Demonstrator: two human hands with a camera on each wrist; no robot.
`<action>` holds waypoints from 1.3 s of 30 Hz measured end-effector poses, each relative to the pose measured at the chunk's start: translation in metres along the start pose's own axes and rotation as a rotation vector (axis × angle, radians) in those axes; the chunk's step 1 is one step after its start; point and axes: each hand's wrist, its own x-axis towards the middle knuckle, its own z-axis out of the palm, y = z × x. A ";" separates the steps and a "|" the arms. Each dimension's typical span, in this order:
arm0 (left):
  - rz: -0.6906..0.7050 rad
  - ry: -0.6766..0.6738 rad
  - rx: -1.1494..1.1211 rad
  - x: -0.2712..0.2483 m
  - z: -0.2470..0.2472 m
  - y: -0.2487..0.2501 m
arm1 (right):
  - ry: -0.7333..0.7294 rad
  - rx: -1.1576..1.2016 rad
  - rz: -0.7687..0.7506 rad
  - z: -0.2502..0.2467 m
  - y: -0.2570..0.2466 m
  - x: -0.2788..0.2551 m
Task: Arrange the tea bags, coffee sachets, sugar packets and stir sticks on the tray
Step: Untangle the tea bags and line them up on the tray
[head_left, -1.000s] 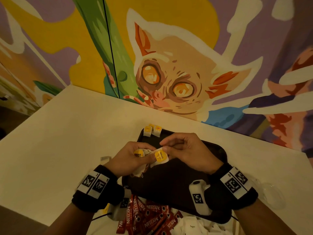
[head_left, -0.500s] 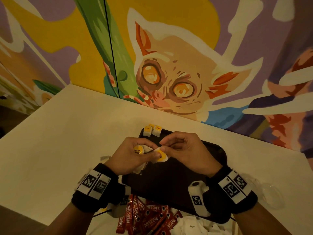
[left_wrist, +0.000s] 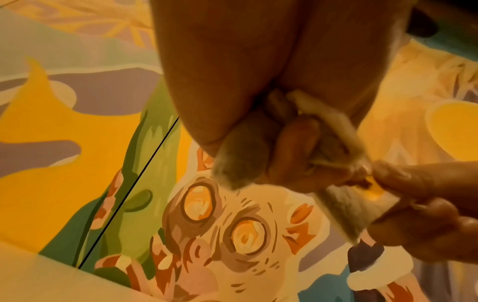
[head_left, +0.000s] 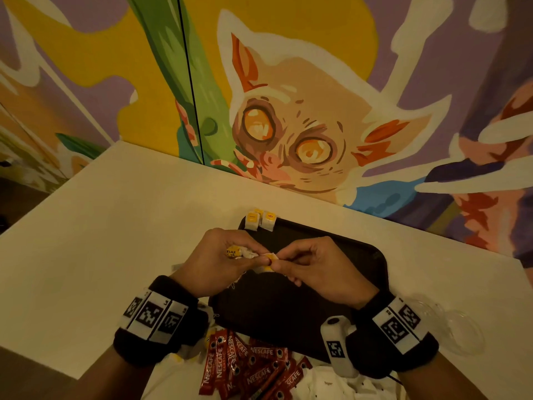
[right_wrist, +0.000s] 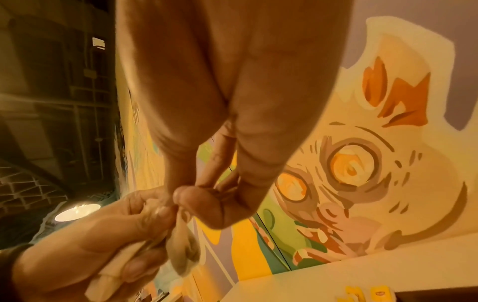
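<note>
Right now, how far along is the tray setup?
Early. Done: a few tea bags sit at the far left corner of the tray. In hand: the left hand holds a bunch of tea bags while the right hand pinches one from it. Left: coffee sachets and sugar packets lie off the tray's near edge. No stir sticks identifiable.

A café-like room: painted mural (head_left: 288,125) behind a white counter (head_left: 129,226)

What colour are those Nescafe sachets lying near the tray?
Red with white lettering; the Nescafe sachets show best in the head view.
</note>
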 end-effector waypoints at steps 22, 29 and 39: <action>-0.062 -0.052 0.231 -0.003 0.000 -0.009 | 0.169 0.075 -0.153 -0.013 -0.015 -0.016; 0.100 -0.065 0.129 -0.003 0.003 0.002 | 0.281 0.055 -0.264 -0.011 -0.023 -0.007; 0.297 0.110 -0.123 -0.001 0.002 0.017 | 0.256 0.125 -0.307 0.004 -0.018 0.011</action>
